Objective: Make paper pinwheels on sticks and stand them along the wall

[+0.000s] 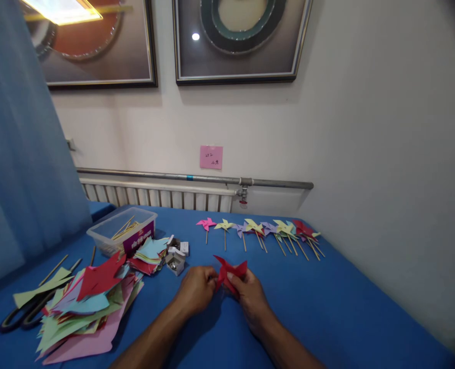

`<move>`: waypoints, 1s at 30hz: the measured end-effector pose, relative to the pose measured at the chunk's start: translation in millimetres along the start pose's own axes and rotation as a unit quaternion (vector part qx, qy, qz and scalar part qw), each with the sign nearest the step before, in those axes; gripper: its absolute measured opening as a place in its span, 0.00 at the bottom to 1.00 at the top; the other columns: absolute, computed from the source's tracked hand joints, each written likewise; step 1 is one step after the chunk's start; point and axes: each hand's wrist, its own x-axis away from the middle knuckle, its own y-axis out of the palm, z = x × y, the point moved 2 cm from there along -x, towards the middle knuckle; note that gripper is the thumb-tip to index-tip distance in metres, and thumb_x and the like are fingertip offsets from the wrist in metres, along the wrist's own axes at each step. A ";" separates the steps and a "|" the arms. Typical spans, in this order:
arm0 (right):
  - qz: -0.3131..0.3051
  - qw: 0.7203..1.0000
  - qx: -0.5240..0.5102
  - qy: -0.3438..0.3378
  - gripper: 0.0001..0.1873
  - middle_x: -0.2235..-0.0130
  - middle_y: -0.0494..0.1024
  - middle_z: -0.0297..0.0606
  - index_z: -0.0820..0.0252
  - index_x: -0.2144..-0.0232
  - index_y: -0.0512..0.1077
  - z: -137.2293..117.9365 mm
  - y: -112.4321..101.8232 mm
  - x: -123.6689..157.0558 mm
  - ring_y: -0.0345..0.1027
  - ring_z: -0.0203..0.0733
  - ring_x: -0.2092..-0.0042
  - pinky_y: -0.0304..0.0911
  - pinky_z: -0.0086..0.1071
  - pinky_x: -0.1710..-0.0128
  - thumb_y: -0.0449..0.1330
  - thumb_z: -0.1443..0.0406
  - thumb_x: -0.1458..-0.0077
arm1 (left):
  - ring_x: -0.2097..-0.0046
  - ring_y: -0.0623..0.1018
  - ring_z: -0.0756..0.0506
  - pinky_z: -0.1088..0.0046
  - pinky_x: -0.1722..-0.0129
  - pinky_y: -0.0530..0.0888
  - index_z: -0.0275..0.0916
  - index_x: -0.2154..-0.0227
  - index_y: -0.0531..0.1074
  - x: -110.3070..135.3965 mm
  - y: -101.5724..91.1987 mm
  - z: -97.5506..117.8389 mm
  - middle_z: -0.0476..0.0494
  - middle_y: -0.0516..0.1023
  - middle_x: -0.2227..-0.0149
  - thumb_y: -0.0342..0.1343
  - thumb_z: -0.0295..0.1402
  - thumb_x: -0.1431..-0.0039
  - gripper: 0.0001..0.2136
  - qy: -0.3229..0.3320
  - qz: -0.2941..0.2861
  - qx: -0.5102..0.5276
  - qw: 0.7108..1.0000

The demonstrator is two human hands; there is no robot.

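Observation:
A red paper pinwheel (232, 274) with folded blades is gripped by my right hand (252, 297), its thumb pressed on the front near the middle. My left hand (197, 288) is closed, its fingertips pinched together right at the pinwheel's left edge. Whatever those fingers hold is too small or hidden to make out. Both hands are just above the blue tabletop (289, 318). Left of them are small white boxes (176, 262) with shiny metal bits inside. Beyond my hands lies a row of finished pinwheels on sticks (254, 227) in pink, yellow, purple, blue and red.
At left lie a pile of cut coloured paper (84, 307), black-handled scissors (31, 312) and a smaller paper stack (150, 253). Behind them stands a clear plastic tub (107, 230) with wooden sticks. A blue curtain (27, 133) hangs at far left; a radiator (158, 197) lines the wall.

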 end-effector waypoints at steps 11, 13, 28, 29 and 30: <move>0.002 1.000 0.000 0.003 0.18 0.75 0.77 0.31 0.61 0.69 0.74 -2.7 1.1 2.3 0.67 0.35 0.75 0.62 0.29 0.73 0.74 0.60 0.63 | 0.73 0.68 0.50 0.74 0.72 0.57 0.37 0.77 0.71 -0.2 -0.7 1.6 0.52 0.69 0.78 0.48 0.26 0.47 0.09 0.000 -0.001 0.007 1.000; 0.004 1.000 -0.002 0.005 0.19 0.76 0.77 0.30 0.61 0.68 0.74 -3.6 1.6 3.0 0.66 0.34 0.76 0.62 0.28 0.73 0.73 0.60 0.63 | 0.73 0.68 0.50 0.74 0.72 0.57 0.37 0.76 0.72 0.4 -0.8 2.0 0.51 0.70 0.78 0.48 0.26 0.46 0.09 -0.003 -0.003 0.008 1.000; -0.008 1.000 -0.011 -0.008 0.18 0.75 0.77 0.31 0.61 0.68 0.74 -1.1 0.7 2.3 0.67 0.35 0.76 0.62 0.28 0.74 0.74 0.60 0.61 | 0.72 0.67 0.50 0.74 0.71 0.57 0.38 0.76 0.68 -4.7 2.2 -4.4 0.50 0.70 0.76 0.48 0.29 0.40 0.10 -0.018 0.005 0.000 1.000; -0.010 1.000 -0.008 -0.007 0.18 0.75 0.77 0.31 0.61 0.68 0.75 -0.3 0.2 1.9 0.67 0.34 0.76 0.62 0.28 0.74 0.74 0.60 0.61 | 0.72 0.67 0.50 0.74 0.71 0.57 0.38 0.76 0.67 -4.6 1.7 -4.1 0.49 0.70 0.76 0.47 0.30 0.39 0.10 -0.023 0.010 -0.003 1.000; -0.014 1.000 -0.004 -0.007 0.18 0.75 0.78 0.31 0.61 0.68 0.75 0.5 -0.3 1.4 0.67 0.35 0.76 0.62 0.28 0.74 0.74 0.60 0.61 | 0.72 0.67 0.50 0.74 0.70 0.57 0.38 0.76 0.67 -4.5 1.1 -3.9 0.49 0.70 0.76 0.47 0.31 0.39 0.10 -0.027 0.015 -0.007 1.000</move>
